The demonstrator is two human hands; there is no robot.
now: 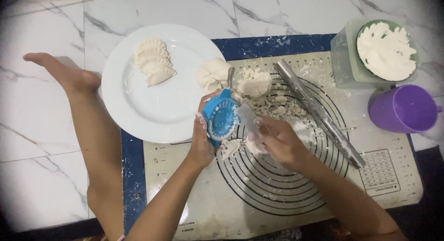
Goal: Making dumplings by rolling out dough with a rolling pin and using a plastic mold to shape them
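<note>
Leftmost, a bare foot (64, 74) rested on the marble floor (37, 176) just beside a white plate (157, 111), which carried a short row of crimped dumplings (154, 61) near its upper rim. Next, the left hand (201, 144) gripped a blue dumpling press (222, 118), fingers curled round its lower edge and the thumb at its upper edge, so that the round ribbed face stood tilted above the plate's right rim. Behind the press lay two lumps of dough (233, 79) on the floury baking mat (277, 190). Just right of the press, the right hand (277, 141) had its fingers bent shut on a pale scrap of dough (253, 144), close to the mould's edge. Farther right lay a steel rolling pin (319, 112), then a flour container (381, 51) and a purple cup (402, 109).
</note>
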